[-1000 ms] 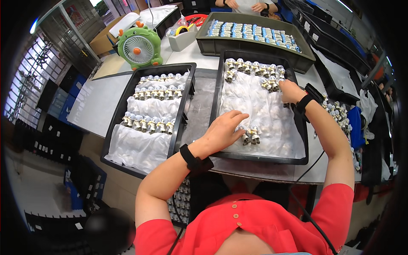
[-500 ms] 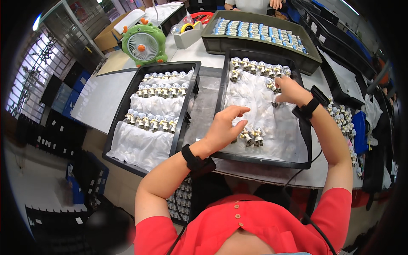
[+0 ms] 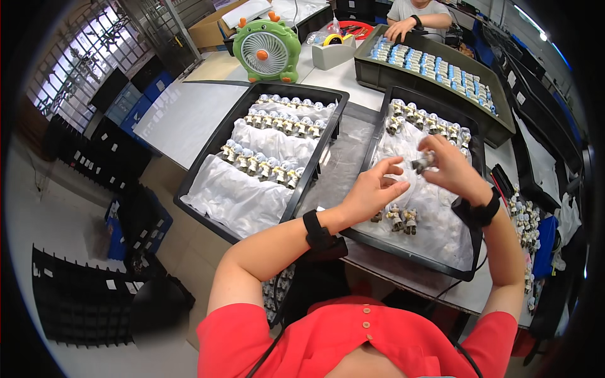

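My right hand (image 3: pixel 450 167) holds a small grey figurine (image 3: pixel 421 164) above the right black tray (image 3: pixel 378 132), which is lined with white plastic. My left hand (image 3: pixel 372 189) hovers just left of it with fingers spread, nearly touching the piece. A few figurines (image 3: pixel 400 218) stand on the lining below my hands, and a row of them (image 3: pixel 428 123) runs along the tray's far end. The left black tray (image 3: pixel 208 160) holds three rows of similar figurines (image 3: pixel 261 165) on white lining. Both wrists wear black bands.
A green toy-shaped desk fan (image 3: pixel 266 52) stands behind the left tray. A grey bin (image 3: pixel 378 72) of blue-and-white parts lies at the back, where another person's hand (image 3: pixel 397 28) rests. Loose figurines (image 3: pixel 523 217) lie at the table's right edge. Black racks (image 3: pixel 82 302) stand on the floor, left.
My right hand came back from the tray's far corner with a figurine. My left hand lifted off the lining and rose toward it.
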Motion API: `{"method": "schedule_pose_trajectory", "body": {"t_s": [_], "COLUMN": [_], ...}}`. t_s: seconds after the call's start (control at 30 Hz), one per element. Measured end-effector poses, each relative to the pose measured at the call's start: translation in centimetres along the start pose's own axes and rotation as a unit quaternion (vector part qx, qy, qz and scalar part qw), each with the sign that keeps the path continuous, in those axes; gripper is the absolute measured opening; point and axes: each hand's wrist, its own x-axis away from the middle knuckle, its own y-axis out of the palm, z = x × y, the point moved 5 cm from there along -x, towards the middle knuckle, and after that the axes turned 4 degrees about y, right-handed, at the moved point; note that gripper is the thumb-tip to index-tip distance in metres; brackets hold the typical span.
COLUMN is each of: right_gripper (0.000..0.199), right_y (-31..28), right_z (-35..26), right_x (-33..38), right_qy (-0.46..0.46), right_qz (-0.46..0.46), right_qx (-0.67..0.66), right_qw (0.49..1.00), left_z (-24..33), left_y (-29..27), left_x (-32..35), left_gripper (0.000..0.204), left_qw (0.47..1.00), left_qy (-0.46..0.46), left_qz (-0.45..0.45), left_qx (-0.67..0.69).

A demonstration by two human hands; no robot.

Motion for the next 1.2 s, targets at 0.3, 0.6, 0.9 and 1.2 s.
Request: {"method": "schedule_pose_trajectory", "body": {"t_s": [0.3, 0.6, 0.9, 1.2], "right_gripper": [0.050, 0.050, 0.046, 0.044], "right_y": [2.9, 2.7, 2.7, 2.5], "right_z": [-4.8, -3.9, -3.7, -3.4], "right_x": [1.1, 2.1, 2.1, 2.1], "right_qy": [-0.169, -0.131, -0.120, -0.081], "right_qz": [0.190, 0.245, 0.240, 0.238], "right_qx": [-0.189, -0.235, -0.225, -0.258], "right_qw": [0.948, 0.932, 0.937, 0.933], "left_z": [1.7, 3.1, 3.3, 2.6], "left_y": [-0.3, 0.2, 0.3, -0.4], "left_x": [-0.3, 0.7, 0.9, 0.3], "left_gripper": [0.062, 0.061, 0.056, 0.050], "left_qw": [0.993, 0.994, 0.994, 0.989], "left_qy": [0.070, 0.092, 0.105, 0.055], "left_qz": [-0.006, -0.035, 0.005, 0.032], "left_qx": [0.095, 0.047, 0.020, 0.133]}}
